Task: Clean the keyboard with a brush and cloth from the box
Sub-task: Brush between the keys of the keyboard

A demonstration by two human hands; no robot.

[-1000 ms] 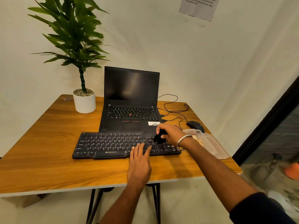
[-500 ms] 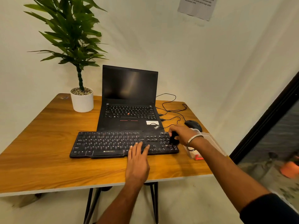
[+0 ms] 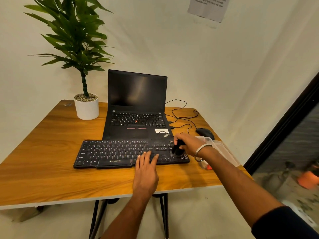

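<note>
Brush (image 3: 177, 149) shifted, half-hidden under right hand (image 3: 189, 144).

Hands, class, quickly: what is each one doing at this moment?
Left hand: open, fingers flat on the keyboard.
Right hand: closed round the black brush, on the keyboard's right end.

You had warm, dim indoor light, yellowish over the wall (image 3: 207, 66) and wooden table (image 3: 43, 169). The plant (image 3: 72, 37) threw a soft shadow on the wall beside it. The laptop screen (image 3: 137, 90) carried a faint streak of glare. Wide-angle bending curved the table edge and the door frame (image 3: 283, 121). The floor at lower right was smeared with blur.
</note>
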